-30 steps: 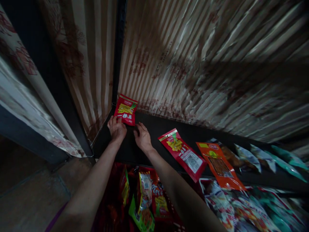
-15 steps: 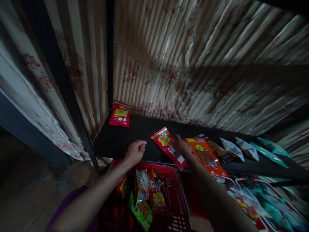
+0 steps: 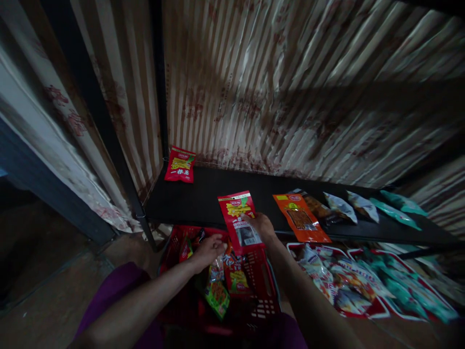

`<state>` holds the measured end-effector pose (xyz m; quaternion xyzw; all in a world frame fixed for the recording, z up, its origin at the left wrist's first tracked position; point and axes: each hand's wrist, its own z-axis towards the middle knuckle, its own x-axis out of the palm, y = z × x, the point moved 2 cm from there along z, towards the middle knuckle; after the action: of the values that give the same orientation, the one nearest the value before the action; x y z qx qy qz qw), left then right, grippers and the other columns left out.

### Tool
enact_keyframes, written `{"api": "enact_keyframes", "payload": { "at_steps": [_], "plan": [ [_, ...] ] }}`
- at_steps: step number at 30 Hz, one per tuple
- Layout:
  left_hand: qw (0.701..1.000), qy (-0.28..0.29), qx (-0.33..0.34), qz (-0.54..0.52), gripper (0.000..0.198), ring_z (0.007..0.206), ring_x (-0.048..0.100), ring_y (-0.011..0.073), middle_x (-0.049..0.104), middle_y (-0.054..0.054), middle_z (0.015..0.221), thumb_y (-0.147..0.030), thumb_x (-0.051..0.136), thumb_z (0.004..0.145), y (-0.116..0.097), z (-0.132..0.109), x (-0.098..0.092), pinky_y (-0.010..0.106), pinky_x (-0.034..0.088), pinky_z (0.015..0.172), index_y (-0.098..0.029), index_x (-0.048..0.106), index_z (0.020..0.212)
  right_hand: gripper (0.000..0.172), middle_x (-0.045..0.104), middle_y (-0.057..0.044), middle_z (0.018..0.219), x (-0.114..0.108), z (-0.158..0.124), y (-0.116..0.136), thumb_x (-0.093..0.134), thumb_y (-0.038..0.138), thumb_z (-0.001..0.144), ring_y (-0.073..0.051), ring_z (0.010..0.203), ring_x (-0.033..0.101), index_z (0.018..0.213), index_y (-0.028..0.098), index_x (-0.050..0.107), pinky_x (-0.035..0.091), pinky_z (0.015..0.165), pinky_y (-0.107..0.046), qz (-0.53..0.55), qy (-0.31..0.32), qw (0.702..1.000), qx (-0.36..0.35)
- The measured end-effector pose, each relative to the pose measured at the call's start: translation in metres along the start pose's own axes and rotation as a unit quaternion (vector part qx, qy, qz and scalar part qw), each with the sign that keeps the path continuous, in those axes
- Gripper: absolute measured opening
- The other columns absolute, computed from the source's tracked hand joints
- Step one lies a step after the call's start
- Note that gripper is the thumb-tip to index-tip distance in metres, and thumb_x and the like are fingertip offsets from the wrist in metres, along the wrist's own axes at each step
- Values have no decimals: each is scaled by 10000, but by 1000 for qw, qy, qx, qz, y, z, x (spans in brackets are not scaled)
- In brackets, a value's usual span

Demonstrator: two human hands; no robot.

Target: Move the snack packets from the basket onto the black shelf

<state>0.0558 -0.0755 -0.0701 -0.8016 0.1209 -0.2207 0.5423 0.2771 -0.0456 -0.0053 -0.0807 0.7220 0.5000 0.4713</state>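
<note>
Right hand: reached in from the lower right, back turned up, its digits closed on the right edge of the red packet, one lying across the front.
Red packet: was one, tilted, with its light strip uppermost and its lower end overlapping the near side of the basket's view.
Left hand: hung low over the basket, fingers part-bent and pointing right, nothing seen in its grasp; whether it touched the packets below could not be told.
Hands: stood apart, the red packet nearer the right.
Basket: was one, red, with several packets inside, among them one green packet; the full number was hidden.
Shelf: bore one red-and-yellow packet in its left corner, one orange packet, one brown packet, two pale packets and two teal packets.
Trays: were two, white-rimmed, right of the basket.
</note>
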Motion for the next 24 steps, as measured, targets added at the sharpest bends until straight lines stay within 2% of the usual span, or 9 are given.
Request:
{"api": "enact_keyframes", "payload": {
  "at_steps": [4, 8, 11, 13, 19, 24],
  "plan": [
    [993, 14, 13, -116, 594, 886, 618, 173, 658, 54, 961, -501, 757, 633, -14, 5, 5, 298, 460, 820, -181, 582, 1102, 314, 699, -42, 656, 18, -29, 5, 767, 392, 559, -217, 621, 669, 743, 179, 627, 477, 534, -278, 168, 14, 985, 27],
    [986, -24, 41, -160, 508, 778, 606, 144, 642, 3, 825, -543, 763, 603, -31, 7, 6, 267, 467, 752, -184, 593, 919, 369, 709, -17, 691, 26, -56, 18, 787, 367, 543, -206, 603, 663, 797, 193, 582, 517, 560, -312, 335, 29, 942, 11],
    [978, -44, 64, -194, 478, 778, 623, 153, 659, 9, 831, -563, 748, 608, -44, 8, 1, 270, 484, 743, -191, 598, 866, 415, 709, 17, 702, 24, -68, 28, 816, 322, 521, -196, 610, 666, 834, 217, 565, 535, 598, -326, 414, 35, 910, 4],
    [969, -51, 82, -229, 472, 786, 637, 161, 674, 16, 857, -560, 752, 605, -55, 11, -5, 278, 496, 747, -195, 606, 868, 466, 707, 26, 699, 24, -74, 34, 840, 302, 490, -197, 608, 665, 851, 223, 556, 537, 607, -336, 438, 41, 898, 14],
    [946, -91, 103, -293, 464, 712, 647, 167, 693, 23, 808, -476, 818, 535, -88, 26, -27, 302, 504, 723, -176, 630, 835, 515, 710, 13, 737, 29, -89, 51, 851, 343, 494, -194, 639, 665, 893, 212, 554, 528, 637, -336, 446, 67, 892, 14],
    [942, -130, 99, -294, 423, 665, 631, 160, 690, 27, 721, -428, 828, 503, -98, 37, -45, 299, 495, 692, -156, 649, 773, 546, 713, 3, 748, 33, -98, 53, 865, 388, 471, -196, 651, 663, 888, 212, 560, 521, 632, -324, 427, 82, 900, 17]
  ]
}}
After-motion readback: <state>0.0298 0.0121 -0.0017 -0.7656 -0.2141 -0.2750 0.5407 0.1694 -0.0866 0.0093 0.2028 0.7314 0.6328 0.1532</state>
